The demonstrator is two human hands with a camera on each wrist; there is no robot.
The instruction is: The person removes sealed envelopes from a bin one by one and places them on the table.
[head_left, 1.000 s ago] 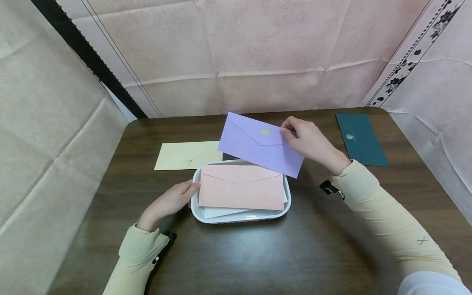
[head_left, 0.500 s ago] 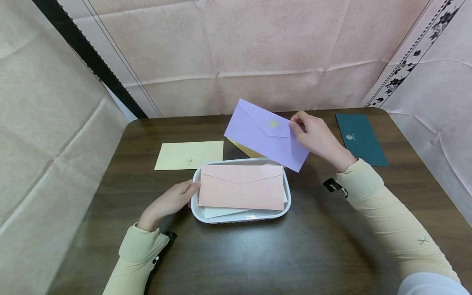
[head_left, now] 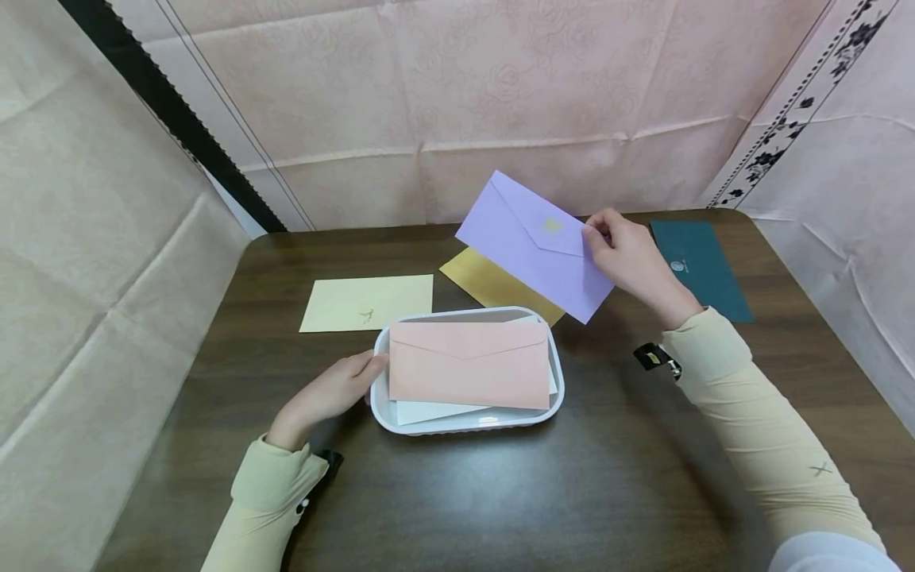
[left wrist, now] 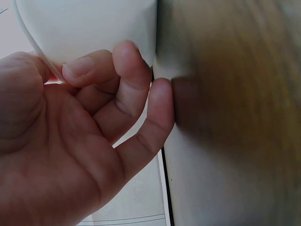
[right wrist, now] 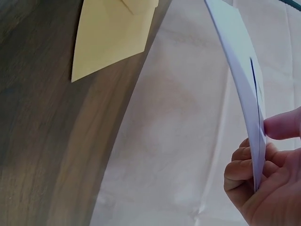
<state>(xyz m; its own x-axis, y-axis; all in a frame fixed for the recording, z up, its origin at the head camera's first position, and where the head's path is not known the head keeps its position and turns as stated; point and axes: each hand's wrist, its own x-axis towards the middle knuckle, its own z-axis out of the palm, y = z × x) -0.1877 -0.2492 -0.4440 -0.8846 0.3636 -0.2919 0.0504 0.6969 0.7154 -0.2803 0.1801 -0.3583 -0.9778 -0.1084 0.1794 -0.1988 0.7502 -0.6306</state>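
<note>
My right hand (head_left: 636, 258) pinches a lavender envelope (head_left: 529, 250) with a gold mark by its right side, held tilted above the table. In the right wrist view the lavender envelope (right wrist: 242, 89) is seen nearly edge-on, between thumb and curled fingers. My left hand (head_left: 332, 393) grips the left rim of a white tray (head_left: 465, 425); in the left wrist view the thumb side is at the tray's rim and the fingers (left wrist: 130, 70) curl against its outer wall. Inside the tray a pink envelope (head_left: 468, 369) lies over a white one (head_left: 436, 411).
A gold envelope (head_left: 482, 278) lies behind the tray, partly covered by the lavender one. Back left is a pale yellow envelope (head_left: 368, 298); back right, a dark teal envelope (head_left: 700, 266). Patterned cloth (head_left: 500, 103) hangs behind the table (head_left: 465, 508).
My right hand has moved the lavender envelope up and to the right, away from the tray, tilting it more. The gold envelope beneath has come into view. My left hand stays put.
</note>
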